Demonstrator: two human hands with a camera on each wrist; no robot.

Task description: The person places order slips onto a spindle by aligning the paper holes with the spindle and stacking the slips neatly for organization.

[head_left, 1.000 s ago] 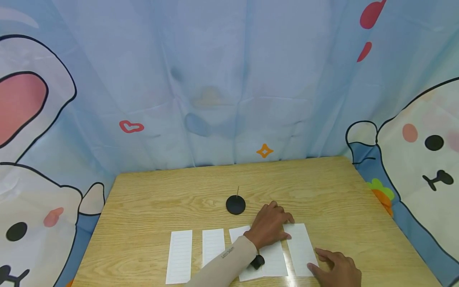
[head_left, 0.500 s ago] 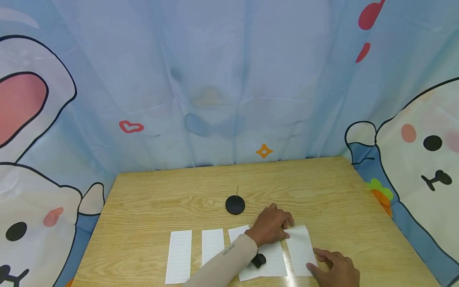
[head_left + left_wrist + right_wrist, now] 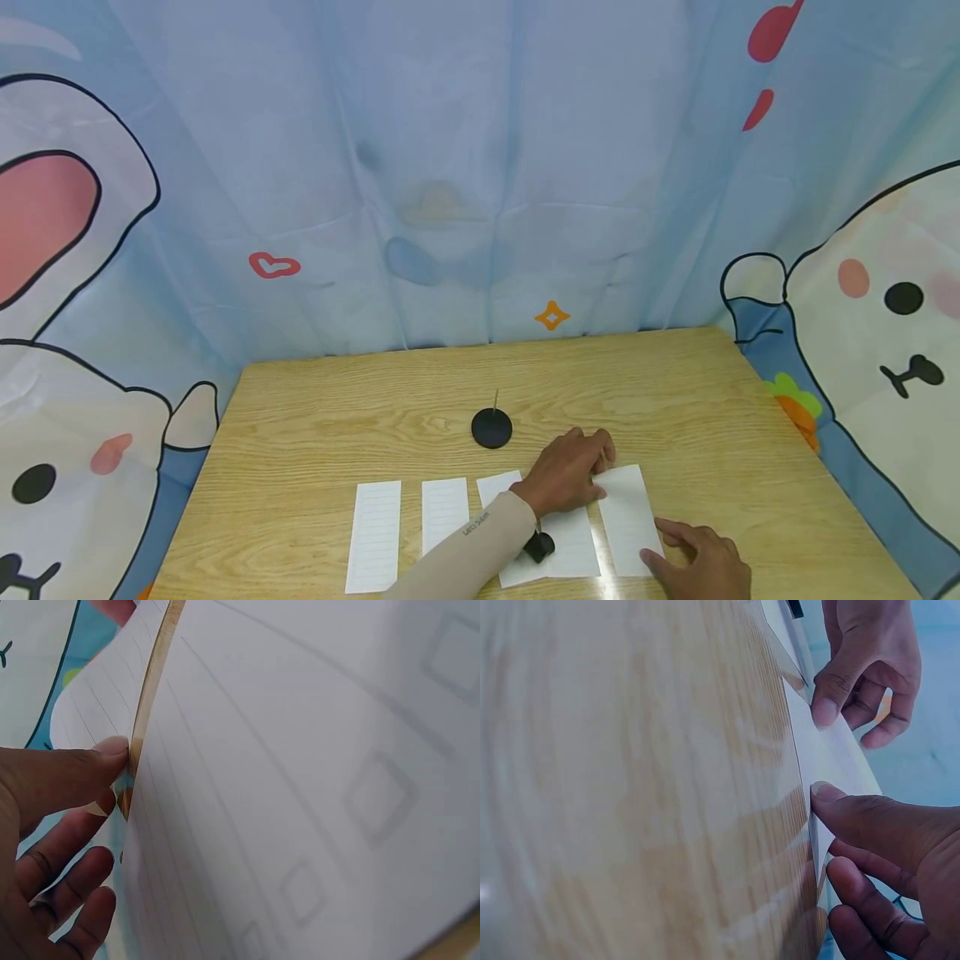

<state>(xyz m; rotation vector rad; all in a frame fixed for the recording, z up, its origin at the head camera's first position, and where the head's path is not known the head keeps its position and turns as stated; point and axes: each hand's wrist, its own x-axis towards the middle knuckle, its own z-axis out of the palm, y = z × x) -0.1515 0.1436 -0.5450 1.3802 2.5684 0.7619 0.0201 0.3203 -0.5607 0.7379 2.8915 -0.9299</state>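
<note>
My left hand (image 3: 566, 471) reaches across from the left and pinches the far left corner of a white lined paper sheet (image 3: 628, 523). In the left wrist view its thumb (image 3: 112, 746) lies on the ruled face, with the index finger behind the sheet. My right hand (image 3: 701, 562) is at the same sheet's near right edge. In the right wrist view, its thumb (image 3: 832, 793) presses on top of the edge and the fingers curl beneath. A neighbouring sheet (image 3: 247, 772), with ruled lines and small square boxes, lies under the left wrist.
More white lined sheets lie to the left, including the leftmost sheet (image 3: 373, 537) and another sheet (image 3: 445, 512), partly hidden by the left sleeve (image 3: 468, 550). Behind them, a black round base (image 3: 491, 429) with a thin upright spike stands on the wooden table (image 3: 337, 417). A printed curtain (image 3: 450, 167) hangs behind.
The held sheet's far edge bent up half a second ago and is straighter now. Its far end has tilted slightly. The left index finger has lifted a little; the right hand has hardly moved.
</note>
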